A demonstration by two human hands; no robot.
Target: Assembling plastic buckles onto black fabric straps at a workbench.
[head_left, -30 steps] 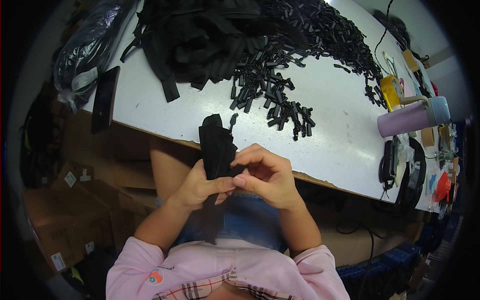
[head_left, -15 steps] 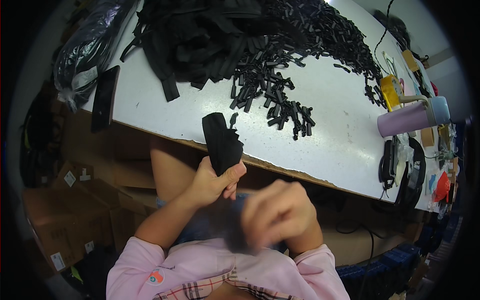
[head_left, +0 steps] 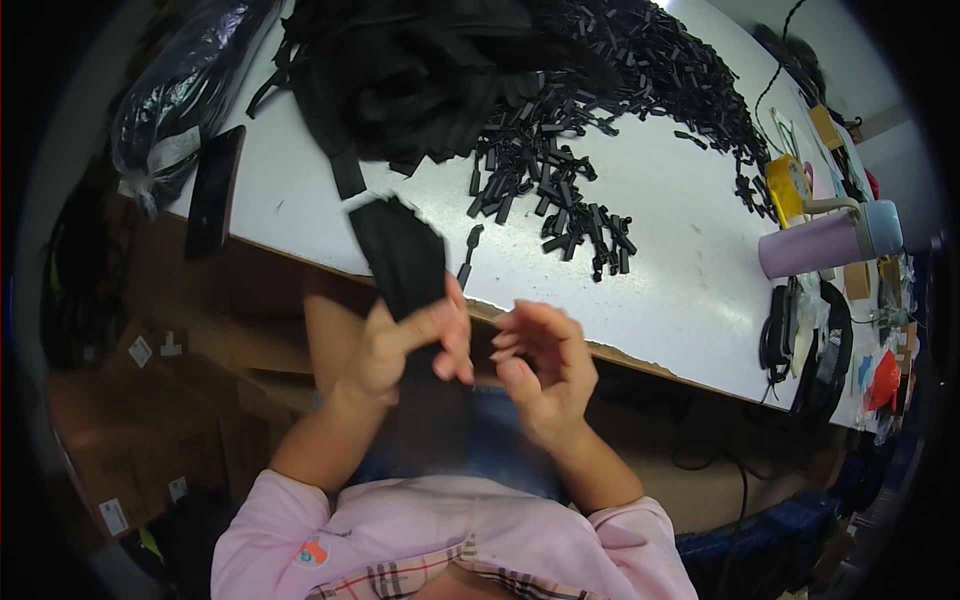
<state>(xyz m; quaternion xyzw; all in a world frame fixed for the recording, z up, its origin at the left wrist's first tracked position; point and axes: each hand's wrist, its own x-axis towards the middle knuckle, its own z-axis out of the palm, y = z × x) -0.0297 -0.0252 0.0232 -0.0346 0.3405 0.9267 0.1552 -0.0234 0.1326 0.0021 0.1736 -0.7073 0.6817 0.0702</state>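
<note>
A folded bundle of black fabric strips [head_left: 398, 250] stands up out of my left hand [head_left: 412, 345], which is wrapped round it, slightly blurred, at the table's near edge. A darker length of it seems to hang below over my lap, too smeared to make out. To its right, my right hand [head_left: 550, 375] is raised with fingers curled and apart, nothing visible in it. One small black pull-like piece [head_left: 470, 257] lies alone on the table beside the bundle. Beyond it, many similar black pieces [head_left: 550, 190] are scattered in a loose group.
A large heap of black fabric strips [head_left: 400, 90] covers the far left of the white table [head_left: 680, 240]. A bigger pile of small black pieces [head_left: 670, 75] spreads behind. A dark phone-like slab [head_left: 213, 190] overhangs the left edge; a lilac bottle [head_left: 815, 245] lies at right.
My right hand has risen from near my chest toward the table edge, its fingers opening. My left hand and the fabric bundle have shifted left and tilted, showing the lone piece more fully.
</note>
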